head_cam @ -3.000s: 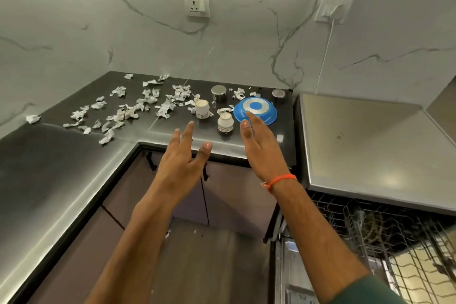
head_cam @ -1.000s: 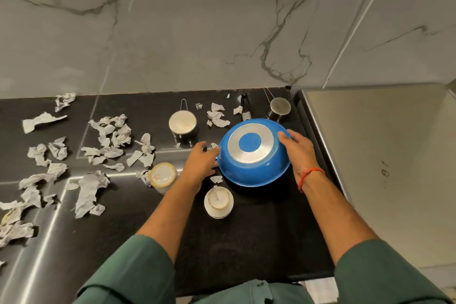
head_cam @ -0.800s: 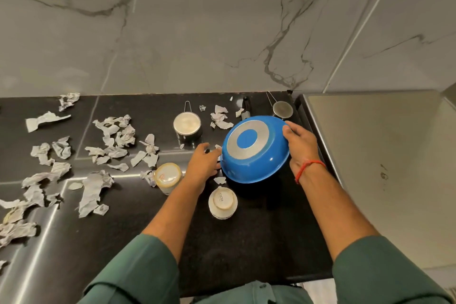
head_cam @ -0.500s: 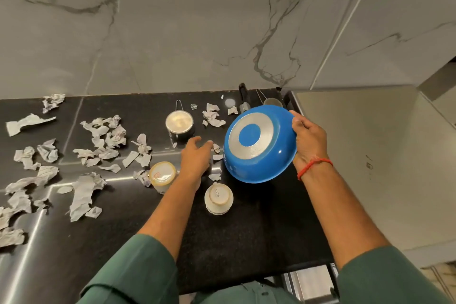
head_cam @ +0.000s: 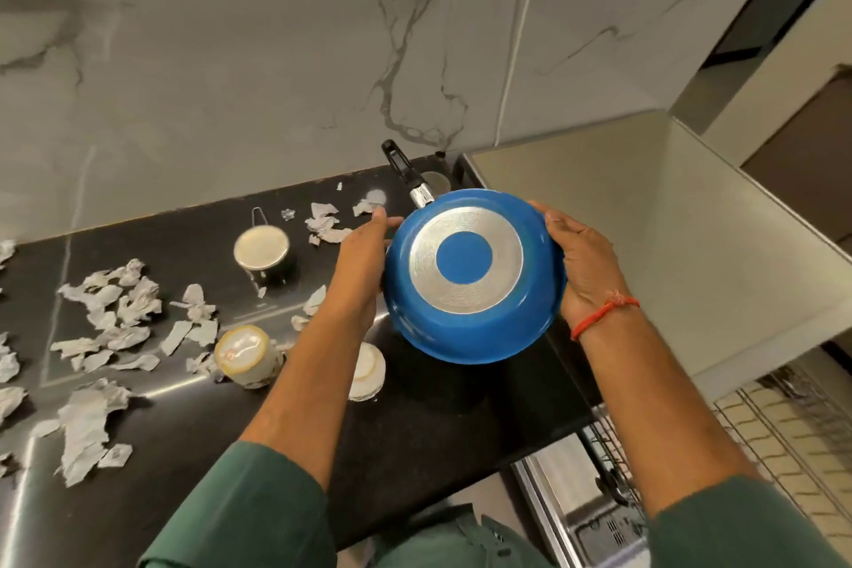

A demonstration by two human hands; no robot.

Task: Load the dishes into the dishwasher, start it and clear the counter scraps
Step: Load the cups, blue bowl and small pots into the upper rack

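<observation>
A black counter [head_cam: 138, 475] under a marble wall is strewn with torn paper scraps [head_cam: 115, 314] at left of frame. At centre, an upturned blue pan [head_cam: 475, 332] is gripped between the left hand [head_cam: 359, 272] and right hand [head_cam: 585, 268], lifted above the counter.

Honestly can't make out any readable text here. The upturned cup [head_cam: 240, 354] near the tabletop's [head_cam: 438, 424] front edge has a reddish mark on its base, way too blurry to read.
</observation>
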